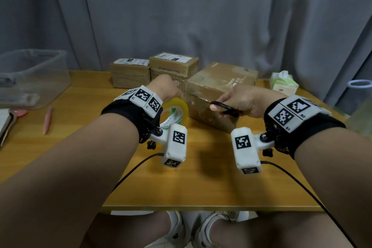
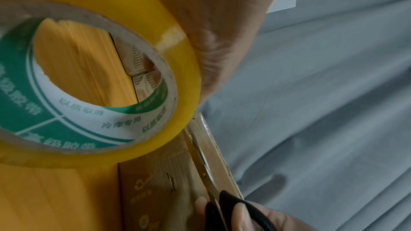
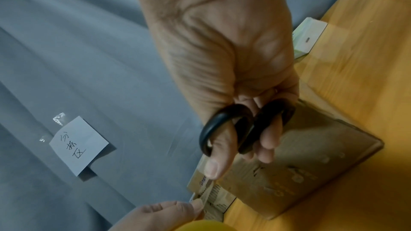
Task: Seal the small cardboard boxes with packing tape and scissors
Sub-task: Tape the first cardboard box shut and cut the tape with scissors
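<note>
A brown cardboard box (image 1: 219, 88) sits mid-table, glossy with clear tape. My left hand (image 1: 171, 88) reaches to its near left corner and pinches a strip of tape (image 3: 205, 194) between thumb and finger. Just under that wrist stands the yellow packing tape roll (image 1: 176, 111) on edge, filling the left wrist view (image 2: 93, 80). My right hand (image 1: 229, 104) grips the black-handled scissors (image 1: 225, 109) with its thumb and fingers through the loops (image 3: 242, 127). The blades (image 2: 205, 162) lie along the box's front top edge, pointing at the strip. Whether they touch the tape is unclear.
Two smaller taped boxes (image 1: 130, 73) (image 1: 173, 66) stand against the grey curtain behind. A tissue pack (image 1: 283, 83) is at the back right. A clear plastic tub (image 1: 34, 78), a pink pen (image 1: 48, 121) and a notebook edge lie at left. Wrist-camera cables trail over the wooden table (image 1: 201, 183).
</note>
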`<state>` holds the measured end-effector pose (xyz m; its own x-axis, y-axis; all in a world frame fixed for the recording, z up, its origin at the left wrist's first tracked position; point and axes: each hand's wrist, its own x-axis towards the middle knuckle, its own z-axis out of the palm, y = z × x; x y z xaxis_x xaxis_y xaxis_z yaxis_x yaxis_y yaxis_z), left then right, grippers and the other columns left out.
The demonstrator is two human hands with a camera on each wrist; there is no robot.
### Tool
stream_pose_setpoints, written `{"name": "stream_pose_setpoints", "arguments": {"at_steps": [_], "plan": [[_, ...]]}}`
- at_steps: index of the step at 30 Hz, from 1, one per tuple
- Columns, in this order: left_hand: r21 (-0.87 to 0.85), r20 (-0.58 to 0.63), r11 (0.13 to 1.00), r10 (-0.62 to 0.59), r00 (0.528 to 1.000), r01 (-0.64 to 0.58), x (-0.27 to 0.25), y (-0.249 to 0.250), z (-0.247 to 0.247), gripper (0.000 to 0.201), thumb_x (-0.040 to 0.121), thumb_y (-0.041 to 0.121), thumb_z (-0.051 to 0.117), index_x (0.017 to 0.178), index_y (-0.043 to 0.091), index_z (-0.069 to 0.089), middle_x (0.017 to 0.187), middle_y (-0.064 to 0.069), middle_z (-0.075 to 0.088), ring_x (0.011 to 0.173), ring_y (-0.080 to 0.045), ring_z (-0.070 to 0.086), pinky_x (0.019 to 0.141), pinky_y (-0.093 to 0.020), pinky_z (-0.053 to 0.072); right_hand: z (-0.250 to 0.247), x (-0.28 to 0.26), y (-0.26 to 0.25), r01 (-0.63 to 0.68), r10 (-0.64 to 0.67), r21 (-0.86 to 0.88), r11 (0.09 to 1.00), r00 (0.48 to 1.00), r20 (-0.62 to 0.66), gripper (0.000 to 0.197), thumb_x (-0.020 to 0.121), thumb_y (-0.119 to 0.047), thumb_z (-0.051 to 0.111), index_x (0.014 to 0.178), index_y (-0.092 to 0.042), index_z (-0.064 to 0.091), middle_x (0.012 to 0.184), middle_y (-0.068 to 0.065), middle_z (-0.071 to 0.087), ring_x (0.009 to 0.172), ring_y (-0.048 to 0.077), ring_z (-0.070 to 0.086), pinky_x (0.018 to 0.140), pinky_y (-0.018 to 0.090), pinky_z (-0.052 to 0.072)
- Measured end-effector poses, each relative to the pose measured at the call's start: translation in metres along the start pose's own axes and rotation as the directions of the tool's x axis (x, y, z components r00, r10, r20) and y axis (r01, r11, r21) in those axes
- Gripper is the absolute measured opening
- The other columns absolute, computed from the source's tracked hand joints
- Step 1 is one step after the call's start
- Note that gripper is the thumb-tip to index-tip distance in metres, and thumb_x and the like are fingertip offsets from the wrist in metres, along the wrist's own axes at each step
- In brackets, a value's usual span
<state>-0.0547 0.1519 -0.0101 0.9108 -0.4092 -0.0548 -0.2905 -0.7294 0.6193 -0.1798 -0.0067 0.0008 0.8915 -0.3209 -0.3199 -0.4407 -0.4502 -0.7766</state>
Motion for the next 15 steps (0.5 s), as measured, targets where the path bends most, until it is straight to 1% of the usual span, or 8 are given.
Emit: {"name": "stream_pose_setpoints", "arguments": {"at_steps": [1, 3, 5, 7, 10, 11, 13, 15], "plan": [[-0.001, -0.002, 1.0, -0.007, 1.0, 0.007, 0.0, -0.001, -0.001, 0.028, 0.081, 0.021, 0.071, 0.097, 0.0, 0.062, 0.091, -0.01, 0.063, 0.095, -0.029, 0.061, 0.078, -0.037, 0.05, 0.0, 0.001, 0.001, 0.0, 0.0, 0.007, 1.0, 1.0, -0.001, 0.025, 0.077, -0.017, 0.076, 0.096, -0.003, 0.069, 0.073, 0.008, 0.066, 0.06, 0.01, 0.058, 0.05, 0.015, 0.047], [-0.006, 0.003, 1.0, -0.013, 1.0, 0.013, -0.002, -0.003, -0.003, 0.027, 0.081, 0.022, 0.071, 0.096, 0.002, 0.061, 0.083, -0.007, 0.059, 0.094, -0.029, 0.061, 0.073, -0.035, 0.049, 0.001, 0.003, 0.001, 0.003, -0.003, 0.004, 1.0, 1.0, -0.003, 0.025, 0.074, -0.016, 0.077, 0.095, -0.004, 0.07, 0.079, 0.009, 0.067, 0.064, 0.012, 0.059, 0.057, 0.017, 0.049], [-0.012, 0.004, 1.0, -0.011, 1.0, 0.011, -0.002, -0.004, -0.004, 0.029, 0.081, 0.023, 0.071, 0.099, 0.002, 0.061, 0.083, -0.007, 0.058, 0.094, -0.029, 0.061, 0.073, -0.034, 0.048, 0.001, 0.004, 0.001, 0.006, -0.006, -0.014, 1.0, 1.0, -0.005, 0.025, 0.073, -0.015, 0.078, 0.095, -0.005, 0.072, 0.084, 0.01, 0.069, 0.067, 0.013, 0.06, 0.061, 0.019, 0.049], [-0.017, 0.01, 1.0, -0.013, 1.0, 0.013, -0.002, -0.004, -0.004, 0.03, 0.082, 0.022, 0.071, 0.1, 0.001, 0.062, 0.084, -0.008, 0.058, 0.09, -0.028, 0.06, 0.074, -0.034, 0.049, 0.0, 0.005, 0.002, 0.004, -0.004, -0.029, 1.0, 1.0, -0.01, 0.025, 0.073, -0.014, 0.077, 0.096, -0.006, 0.072, 0.083, 0.01, 0.069, 0.066, 0.012, 0.061, 0.059, 0.018, 0.048], [-0.025, 0.017, 1.0, -0.01, 1.0, 0.011, -0.002, -0.006, -0.004, 0.026, 0.083, 0.023, 0.069, 0.096, 0.002, 0.062, 0.078, -0.005, 0.056, 0.084, -0.024, 0.057, 0.069, -0.032, 0.045, -0.001, 0.007, 0.005, 0.003, -0.004, -0.062, 0.998, 1.0, -0.014, 0.025, 0.075, -0.012, 0.076, 0.099, -0.007, 0.071, 0.081, 0.008, 0.069, 0.066, 0.011, 0.06, 0.057, 0.018, 0.046], [-0.02, 0.013, 1.0, -0.002, 1.0, 0.003, -0.002, -0.008, -0.005, 0.027, 0.083, 0.024, 0.069, 0.096, 0.002, 0.062, 0.079, -0.005, 0.057, 0.084, -0.024, 0.057, 0.069, -0.032, 0.044, -0.001, 0.008, 0.006, 0.001, -0.003, -0.09, 0.996, 1.0, -0.02, 0.024, 0.075, -0.013, 0.077, 0.099, -0.008, 0.071, 0.08, 0.007, 0.069, 0.067, 0.012, 0.06, 0.059, 0.019, 0.046], [-0.012, 0.005, 1.0, 0.016, 1.0, -0.016, -0.003, -0.013, -0.007, 0.027, 0.083, 0.027, 0.068, 0.095, 0.003, 0.064, 0.087, -0.007, 0.062, 0.085, -0.024, 0.058, 0.07, -0.031, 0.042, -0.001, 0.01, 0.008, 0.002, -0.007, -0.148, 0.989, 0.999, -0.038, 0.022, 0.075, -0.015, 0.078, 0.097, -0.011, 0.072, 0.077, 0.004, 0.069, 0.069, 0.012, 0.06, 0.063, 0.021, 0.044], [-0.015, 0.01, 1.0, 0.023, 1.0, -0.023, -0.006, -0.017, -0.009, 0.027, 0.085, 0.027, 0.065, 0.096, 0.002, 0.065, 0.093, -0.009, 0.064, 0.094, -0.029, 0.061, 0.069, -0.029, 0.042, -0.002, 0.01, 0.011, 0.018, -0.023, -0.155, 0.988, 0.999, -0.032, 0.019, 0.076, -0.015, 0.077, 0.094, -0.012, 0.072, 0.068, 0.0, 0.069, 0.065, 0.01, 0.061, 0.059, 0.019, 0.045]]}}
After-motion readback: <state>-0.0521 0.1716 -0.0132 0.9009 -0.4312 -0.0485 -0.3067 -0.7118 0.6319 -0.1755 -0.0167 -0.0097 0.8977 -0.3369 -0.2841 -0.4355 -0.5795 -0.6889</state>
